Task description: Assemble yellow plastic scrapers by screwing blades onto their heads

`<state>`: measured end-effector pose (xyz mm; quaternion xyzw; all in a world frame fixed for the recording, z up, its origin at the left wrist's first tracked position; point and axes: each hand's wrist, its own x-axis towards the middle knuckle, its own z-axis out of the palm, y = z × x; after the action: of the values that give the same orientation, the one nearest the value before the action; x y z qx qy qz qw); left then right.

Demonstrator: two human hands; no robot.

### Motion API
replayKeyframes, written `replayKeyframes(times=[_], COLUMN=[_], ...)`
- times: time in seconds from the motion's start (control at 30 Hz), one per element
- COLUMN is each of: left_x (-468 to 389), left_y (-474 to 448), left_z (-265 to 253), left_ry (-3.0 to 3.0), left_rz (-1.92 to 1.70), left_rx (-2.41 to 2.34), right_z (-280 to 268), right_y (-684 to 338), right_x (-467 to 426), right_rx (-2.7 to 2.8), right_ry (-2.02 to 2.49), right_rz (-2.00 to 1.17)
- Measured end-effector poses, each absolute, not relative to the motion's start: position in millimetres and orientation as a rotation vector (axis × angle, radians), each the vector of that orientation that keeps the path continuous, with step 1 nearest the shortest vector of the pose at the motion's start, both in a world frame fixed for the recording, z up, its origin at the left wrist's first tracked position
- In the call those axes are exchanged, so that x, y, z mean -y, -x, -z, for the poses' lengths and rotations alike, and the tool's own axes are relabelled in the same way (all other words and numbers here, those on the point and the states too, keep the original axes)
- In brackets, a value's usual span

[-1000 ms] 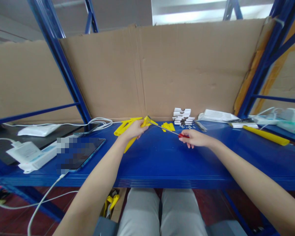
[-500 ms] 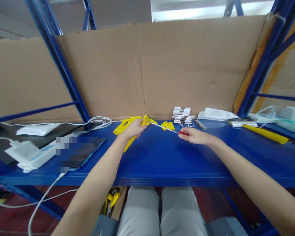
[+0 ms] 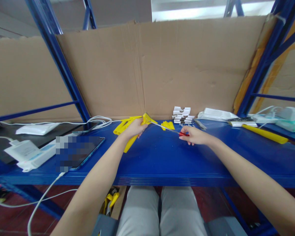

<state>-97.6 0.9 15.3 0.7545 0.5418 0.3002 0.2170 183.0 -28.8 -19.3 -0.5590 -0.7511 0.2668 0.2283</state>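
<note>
Your left hand is closed around a yellow plastic piece, lifted just above the blue shelf, with the piece's long end slanting down toward you and its upper end poking out past your fingers. Your right hand pinches the red handle of a thin screwdriver, fingers curled tight; the metal shaft runs up and left so its tip meets the top end of the yellow piece. Both hands sit near the middle of the shelf, well apart from each other, joined only by the tool. Behind the left hand lies a heap of more yellow parts; a smaller yellow bit rests under the shaft. A stack of small white boxes stands against the cardboard wall. A tablet lies to your left.
</note>
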Motion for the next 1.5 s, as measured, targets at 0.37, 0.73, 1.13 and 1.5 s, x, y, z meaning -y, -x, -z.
replayKeyframes(times=[0.37,0.73,1.13,1.5], left_x=[-2.2,-2.9,3.2,3.9], left_y=[98.3,97.1,91.8,91.3], left_z=[-15.3,-15.0,-17.2,-18.0], left_ry=[-2.037,-2.06,-2.064,-2.098], left_rz=[-0.858,-0.812,-0.821,-0.8], left_rx=[-1.483,-1.551,-1.575,-1.607], right_z=[19.9,25.2,23.8,21.9], right_y=[-187.7,-188.0,-188.9,-189.4], right_x=[22.6,19.4,21.7,21.4], right_rx=[2.253,2.17,2.118,2.196], right_ry=[1.356,1.371,1.484,1.488], right_rz=[-0.603,-0.631,-0.674,-0.639])
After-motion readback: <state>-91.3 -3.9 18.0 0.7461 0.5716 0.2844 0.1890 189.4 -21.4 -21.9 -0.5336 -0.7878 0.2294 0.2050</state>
